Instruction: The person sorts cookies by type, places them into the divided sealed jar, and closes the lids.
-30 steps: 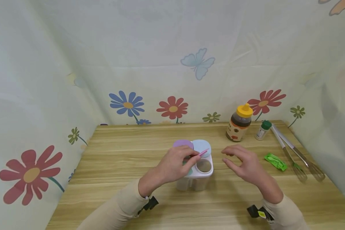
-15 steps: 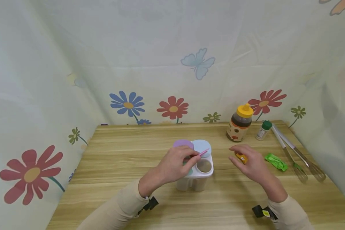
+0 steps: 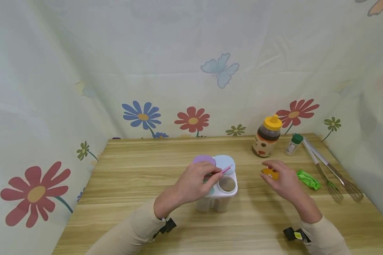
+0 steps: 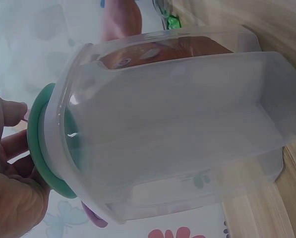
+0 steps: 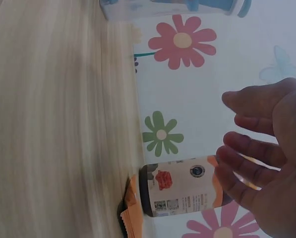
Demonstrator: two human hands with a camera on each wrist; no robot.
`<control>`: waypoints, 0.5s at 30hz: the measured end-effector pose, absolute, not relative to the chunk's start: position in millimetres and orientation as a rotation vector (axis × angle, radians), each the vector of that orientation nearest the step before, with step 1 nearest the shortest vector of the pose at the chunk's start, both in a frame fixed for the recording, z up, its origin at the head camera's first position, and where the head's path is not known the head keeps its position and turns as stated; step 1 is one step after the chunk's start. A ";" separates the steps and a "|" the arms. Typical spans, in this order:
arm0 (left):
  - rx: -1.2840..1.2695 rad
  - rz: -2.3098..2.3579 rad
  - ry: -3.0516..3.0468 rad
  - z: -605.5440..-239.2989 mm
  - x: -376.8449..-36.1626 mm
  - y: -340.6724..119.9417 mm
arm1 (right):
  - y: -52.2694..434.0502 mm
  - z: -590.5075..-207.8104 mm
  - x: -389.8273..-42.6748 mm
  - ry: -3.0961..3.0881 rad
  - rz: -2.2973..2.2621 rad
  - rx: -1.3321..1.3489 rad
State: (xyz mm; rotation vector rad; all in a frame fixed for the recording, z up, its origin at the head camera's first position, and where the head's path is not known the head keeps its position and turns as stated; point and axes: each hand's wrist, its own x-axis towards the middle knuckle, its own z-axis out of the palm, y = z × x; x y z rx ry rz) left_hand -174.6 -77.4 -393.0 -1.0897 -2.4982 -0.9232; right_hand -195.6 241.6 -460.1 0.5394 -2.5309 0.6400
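Note:
A white multi-compartment seasoning container [image 3: 221, 198] stands mid-table, with a purple lid [image 3: 202, 159] and a blue lid [image 3: 225, 161] raised at the back. One front compartment [image 3: 227, 184] is uncovered and shows brown contents. My left hand [image 3: 207, 179] rests on the container's top and pinches a thin pink spoon handle [image 3: 226, 169]. In the left wrist view the clear container [image 4: 187, 124] fills the frame, and my fingers [image 4: 11, 163] lie against its green lid [image 4: 38, 148]. My right hand [image 3: 279, 179] hovers, fingers relaxed, over a small orange packet [image 3: 269, 173] lying on the table [image 5: 130, 213].
A honey bottle [image 3: 267, 136] with a yellow cap and a small green-capped bottle [image 3: 292, 144] stand at the back right. A green packet [image 3: 307, 179], metal tongs [image 3: 319, 170] and a whisk [image 3: 344, 182] lie along the right edge. Flowered cloth walls surround the wooden table [image 3: 131, 166].
My right hand has drifted right, away from the container, to the orange packet, which was hidden one second ago. The left hand and pink spoon have stayed put.

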 end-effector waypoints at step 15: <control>-1.098 -0.920 -2.495 -392.7 -174.4 -77.7 | 255.6 -463.3 -200.7 -2.699 0.658 0.361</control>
